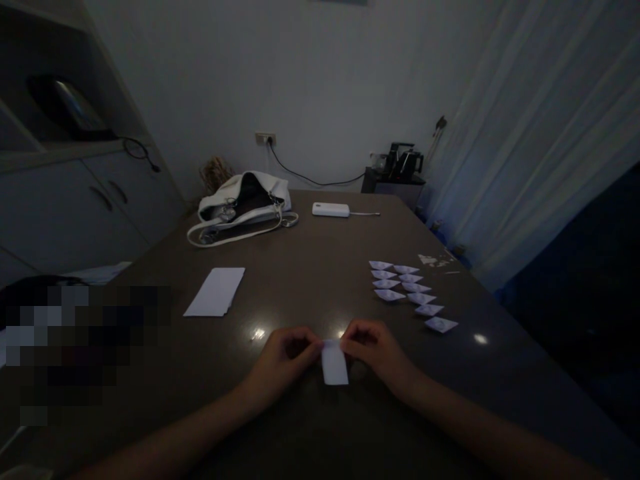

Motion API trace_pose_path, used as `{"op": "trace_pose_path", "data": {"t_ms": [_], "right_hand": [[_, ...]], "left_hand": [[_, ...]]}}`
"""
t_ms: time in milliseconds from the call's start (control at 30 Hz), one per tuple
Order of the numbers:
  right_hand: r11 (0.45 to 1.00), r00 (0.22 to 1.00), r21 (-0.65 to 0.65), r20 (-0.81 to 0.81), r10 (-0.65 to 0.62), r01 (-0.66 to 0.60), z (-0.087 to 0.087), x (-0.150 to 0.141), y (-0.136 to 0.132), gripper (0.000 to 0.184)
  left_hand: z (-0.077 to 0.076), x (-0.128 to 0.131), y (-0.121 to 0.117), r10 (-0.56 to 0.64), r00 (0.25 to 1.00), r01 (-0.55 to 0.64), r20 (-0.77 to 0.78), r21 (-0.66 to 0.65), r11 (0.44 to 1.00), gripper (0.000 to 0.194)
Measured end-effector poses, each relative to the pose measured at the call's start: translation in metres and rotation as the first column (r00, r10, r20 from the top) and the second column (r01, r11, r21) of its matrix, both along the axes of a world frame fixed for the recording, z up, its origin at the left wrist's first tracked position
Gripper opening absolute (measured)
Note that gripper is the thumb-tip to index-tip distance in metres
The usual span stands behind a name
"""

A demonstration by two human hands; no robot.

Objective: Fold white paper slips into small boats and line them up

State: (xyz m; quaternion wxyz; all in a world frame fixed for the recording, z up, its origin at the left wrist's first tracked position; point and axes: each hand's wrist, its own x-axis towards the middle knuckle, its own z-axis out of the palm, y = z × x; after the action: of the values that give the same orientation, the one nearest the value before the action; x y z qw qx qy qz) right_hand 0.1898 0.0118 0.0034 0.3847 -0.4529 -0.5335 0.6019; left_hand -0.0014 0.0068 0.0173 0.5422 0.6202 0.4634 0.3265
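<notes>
A small white sheet of paper (335,365) is held near the front middle of the dark table (305,267). My left hand (290,357) pinches its upper left corner between thumb and forefinger. At the upper right corner, my right hand (376,350) grips it the same way. The sheet's lower part hangs or lies toward me; whether it is folded I cannot tell. Several folded paper boats (421,299) stand in two columns to the right, beyond my right hand. Over to the left lies a stack of white paper (216,292).
A white handbag (245,203) sits at the back left, and a white power bank (331,210) with a short cable lies at the back. Paper scraps (434,261) are near the right edge. An electric kettle (409,163) stands behind the table; a curtain hangs at right.
</notes>
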Motion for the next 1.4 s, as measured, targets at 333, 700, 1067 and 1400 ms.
{"op": "trace_pose_path", "data": {"t_ms": [333,700,1067,1400], "right_hand": [[0.999,0.998,-0.034,-0.059,-0.039,0.037,0.001,0.001,0.002,0.015],[0.992,0.99,-0.092,-0.099,-0.101,0.092,-0.002,0.001,0.005,0.016],[0.987,0.982,-0.114,-0.144,-0.126,0.11,-0.007,0.001,0.009,0.014],[0.987,0.976,-0.12,-0.177,-0.13,0.11,-0.012,0.004,0.01,0.014]], "left_hand": [[0.0,0.0,0.002,-0.055,0.988,0.068,-0.145,0.085,0.994,0.029],[-0.007,-0.001,0.005,-0.119,0.974,0.138,-0.193,0.091,0.986,0.033],[-0.006,0.0,0.006,-0.128,0.967,0.155,-0.222,0.109,0.982,0.029],[-0.006,-0.001,0.006,-0.16,0.958,0.19,-0.239,0.107,0.976,0.028]]}}
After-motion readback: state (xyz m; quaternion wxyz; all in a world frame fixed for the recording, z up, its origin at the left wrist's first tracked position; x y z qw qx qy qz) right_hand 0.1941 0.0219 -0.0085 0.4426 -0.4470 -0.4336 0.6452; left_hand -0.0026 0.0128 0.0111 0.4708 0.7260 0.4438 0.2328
